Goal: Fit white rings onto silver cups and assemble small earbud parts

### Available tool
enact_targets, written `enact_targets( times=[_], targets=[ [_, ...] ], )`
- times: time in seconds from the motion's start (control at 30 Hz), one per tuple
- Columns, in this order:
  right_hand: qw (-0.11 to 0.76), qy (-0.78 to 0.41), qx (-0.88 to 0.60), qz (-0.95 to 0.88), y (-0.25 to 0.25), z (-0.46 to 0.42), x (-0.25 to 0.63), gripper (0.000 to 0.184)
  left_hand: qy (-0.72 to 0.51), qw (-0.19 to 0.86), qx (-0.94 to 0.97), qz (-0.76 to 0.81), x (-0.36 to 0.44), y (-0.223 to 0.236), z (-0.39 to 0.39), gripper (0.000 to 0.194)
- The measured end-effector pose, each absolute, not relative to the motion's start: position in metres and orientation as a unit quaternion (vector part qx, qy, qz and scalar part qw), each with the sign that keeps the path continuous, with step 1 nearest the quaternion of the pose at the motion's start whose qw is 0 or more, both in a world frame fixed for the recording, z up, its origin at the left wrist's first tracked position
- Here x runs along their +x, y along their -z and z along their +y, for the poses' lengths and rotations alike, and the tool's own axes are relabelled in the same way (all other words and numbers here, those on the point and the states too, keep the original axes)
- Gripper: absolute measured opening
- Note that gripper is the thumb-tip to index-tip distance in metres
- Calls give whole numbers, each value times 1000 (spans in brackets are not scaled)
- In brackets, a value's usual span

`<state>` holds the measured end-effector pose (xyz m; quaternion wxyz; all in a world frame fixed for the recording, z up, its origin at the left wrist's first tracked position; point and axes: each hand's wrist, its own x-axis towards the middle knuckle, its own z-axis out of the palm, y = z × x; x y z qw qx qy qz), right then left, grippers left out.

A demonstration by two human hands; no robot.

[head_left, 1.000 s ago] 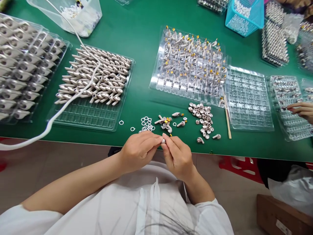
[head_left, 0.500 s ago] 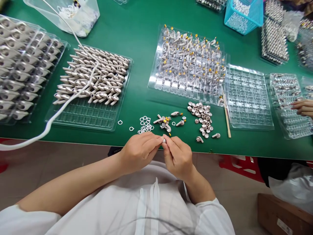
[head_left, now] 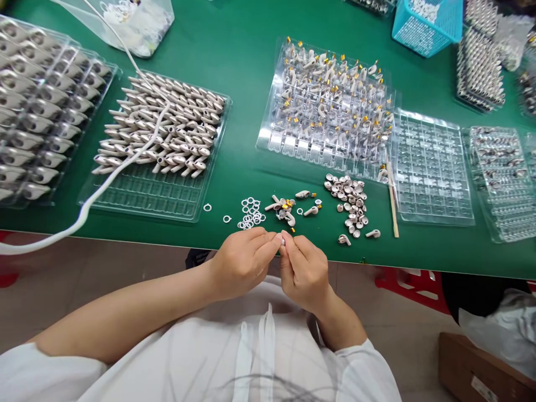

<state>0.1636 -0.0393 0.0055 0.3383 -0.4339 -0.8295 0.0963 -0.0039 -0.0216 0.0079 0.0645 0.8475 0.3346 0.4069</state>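
Observation:
My left hand (head_left: 245, 261) and my right hand (head_left: 307, 271) meet at the table's front edge. Between their pinched fingertips is a small pale earbud piece (head_left: 283, 242), mostly covered by the fingers. Just beyond lie several earbud halves with stems (head_left: 288, 216) and orange tabs, in a small heap. White rings (head_left: 251, 209) are scattered left of that heap. To the right is a pile of beige earbud caps (head_left: 354, 204), with two loose stemmed earbud pieces (head_left: 372, 233) close by.
Clear trays hold earbud parts (head_left: 335, 95) ahead and beige stem shells (head_left: 167, 128) at left. A white cable (head_left: 138, 156) crosses the left tray. A wooden stick (head_left: 392, 201) lies beside a clear tray (head_left: 435, 167). A blue basket (head_left: 427, 30) stands far right.
Both hands keep their pinch on the earbud piece, with barely any shift. The view has moved slightly, and another person's hand at the right edge has gone out of sight.

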Motion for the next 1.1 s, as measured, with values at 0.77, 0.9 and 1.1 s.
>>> enact_targets(
  times=[0.77, 0.9, 1.1],
  targets=[
    [316, -63, -427, -845, -3, -39, 165, 41, -369, 59, 859, 349, -1, -8, -18, 18],
    [316, -56, -428, -845, -6, -39, 164, 38, -362, 49, 866, 342, -1, -11, -17, 19],
    [315, -50, -436, -842, -9, -38, 162, 35, -348, 32, 873, 342, -2, -15, -15, 16]
  ],
)
